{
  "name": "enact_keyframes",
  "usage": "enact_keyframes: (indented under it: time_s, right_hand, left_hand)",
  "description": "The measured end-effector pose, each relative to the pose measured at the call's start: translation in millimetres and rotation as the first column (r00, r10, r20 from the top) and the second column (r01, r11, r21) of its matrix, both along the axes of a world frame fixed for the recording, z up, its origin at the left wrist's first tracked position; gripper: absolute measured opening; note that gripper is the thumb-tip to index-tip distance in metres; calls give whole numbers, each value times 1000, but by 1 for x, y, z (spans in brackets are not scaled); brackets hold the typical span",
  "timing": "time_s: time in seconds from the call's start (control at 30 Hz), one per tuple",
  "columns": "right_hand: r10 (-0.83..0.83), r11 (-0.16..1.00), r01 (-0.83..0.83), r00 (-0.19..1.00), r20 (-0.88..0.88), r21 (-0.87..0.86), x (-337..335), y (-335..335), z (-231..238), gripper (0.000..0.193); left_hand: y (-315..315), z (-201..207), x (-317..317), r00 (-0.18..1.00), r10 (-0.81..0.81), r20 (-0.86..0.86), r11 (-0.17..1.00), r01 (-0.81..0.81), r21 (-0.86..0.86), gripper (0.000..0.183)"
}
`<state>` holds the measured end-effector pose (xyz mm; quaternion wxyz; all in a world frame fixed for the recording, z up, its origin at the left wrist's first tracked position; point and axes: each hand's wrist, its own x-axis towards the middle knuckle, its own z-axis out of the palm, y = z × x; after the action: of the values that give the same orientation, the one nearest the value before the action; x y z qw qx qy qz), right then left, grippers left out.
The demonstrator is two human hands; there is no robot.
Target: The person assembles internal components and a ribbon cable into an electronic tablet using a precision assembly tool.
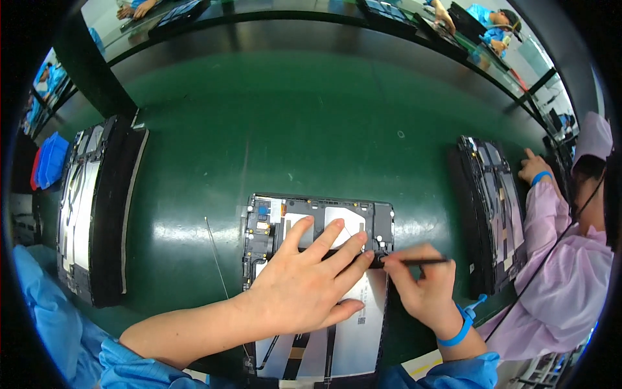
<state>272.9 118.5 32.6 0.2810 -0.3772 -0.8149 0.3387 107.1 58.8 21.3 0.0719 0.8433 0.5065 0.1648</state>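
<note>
An opened tablet (pixel 374 318) lies in front of me, its circuit boards and silvery panel exposed. My left hand (pixel 304 282) rests across its upper half with fingers spread, covering part of a black strip (pixel 374 264). At the tablet's right edge my right hand (pixel 424 285) pinches a thin dark stick-like tool (pixel 424 262), which points left towards the end of that strip. The tool's tip is too small to make out. Left of the tablet, a thin wire (pixel 215 249) slants across the mat and passes behind my left forearm.
Stacks of opened tablets stand left (pixel 81 214) and right (pixel 499 214) on the green mat (pixel 291 123). Blue bins (pixel 52 161) sit at far left. A co-worker in pink (pixel 557 279) reaches beside the right stack. A dark post (pixel 94 65) rises at back left; other people work beyond.
</note>
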Motion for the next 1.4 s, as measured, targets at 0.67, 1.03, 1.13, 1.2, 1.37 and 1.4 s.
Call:
enact_keyframes:
  time_s: [0.67,1.03,1.13,1.2,1.37,1.4]
  right_hand:
    - [9,994,-10,1000,4,108,-5,-4,-4,11]
    - [-117,930,-7,941,-316,-367,6,0,-19,7]
    - [-239,860,-49,841,-485,-509,8,0,-21,6]
    - [-121,923,-41,913,-391,-383,12,0,-23,6]
    - [46,980,-95,964,-263,-176,11,3,-21,7]
    - [44,979,-94,964,-262,-182,11,3,-20,7]
  left_hand:
    - [0,-1,-2,1000,19,12,1000,-19,-13,49]
    - [-1,-1,4,998,25,-54,1000,-26,-16,51]
    - [-3,-1,5,998,25,-49,1000,-25,-7,51]
    - [-3,0,4,998,24,-57,1000,-24,-6,51]
    - [1,0,3,998,20,-56,1000,-20,-11,51]
    - [1,1,4,998,19,-59,1000,-20,-16,51]
